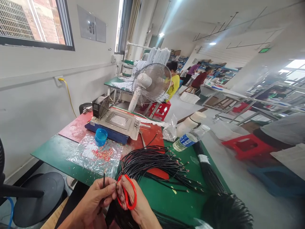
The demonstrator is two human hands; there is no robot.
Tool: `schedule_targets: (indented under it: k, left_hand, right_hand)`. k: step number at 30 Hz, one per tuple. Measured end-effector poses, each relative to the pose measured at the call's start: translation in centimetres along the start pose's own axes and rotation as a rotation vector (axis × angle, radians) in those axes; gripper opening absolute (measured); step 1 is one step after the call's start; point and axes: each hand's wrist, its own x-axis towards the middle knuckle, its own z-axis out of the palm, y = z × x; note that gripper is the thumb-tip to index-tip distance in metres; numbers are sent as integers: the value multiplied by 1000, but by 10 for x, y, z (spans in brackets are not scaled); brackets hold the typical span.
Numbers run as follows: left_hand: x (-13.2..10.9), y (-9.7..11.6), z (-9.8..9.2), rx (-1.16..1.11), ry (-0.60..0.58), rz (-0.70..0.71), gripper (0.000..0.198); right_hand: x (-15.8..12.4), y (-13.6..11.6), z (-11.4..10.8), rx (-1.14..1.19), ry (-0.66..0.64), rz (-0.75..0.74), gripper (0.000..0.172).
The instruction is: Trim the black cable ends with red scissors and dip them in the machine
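At the table's near edge my left hand is closed on a black cable, whose end sticks up above the fingers. My right hand is wrapped round red-handled scissors, their blades pointing up and away from me. Both hands' fingertips meet at a small spot where fine wire ends seem to show, too small to make out. Just beyond lies a loose bundle of black cables with stripped, coloured ends fanned to the right. Red and yellow scraps lie on a clear plastic bag ahead of my left hand.
A blue cap-like cup stands by a blue heated unit with a small fan. Further right are tweezers, a labelled bottle and a thick cable bundle. A floor fan and people stand beyond.
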Motion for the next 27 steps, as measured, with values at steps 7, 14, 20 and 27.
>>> schedule_targets:
  k: [7,14,20,27]
  left_hand:
    - [4,-3,-3,-6,-19,4,31]
    - [4,2,1,16,21,5,37]
    - [6,-3,-5,-44,-44,9,30]
    - [6,-8,-8,-114,-44,0,28]
  right_hand:
    - [2,2,-2,-71,-61,-10,49]
    - [6,5,-2,-75,-76,-33,52]
    - [6,3,3,19,-63,10,48]
    - [4,10,3,122,-23,42,47]
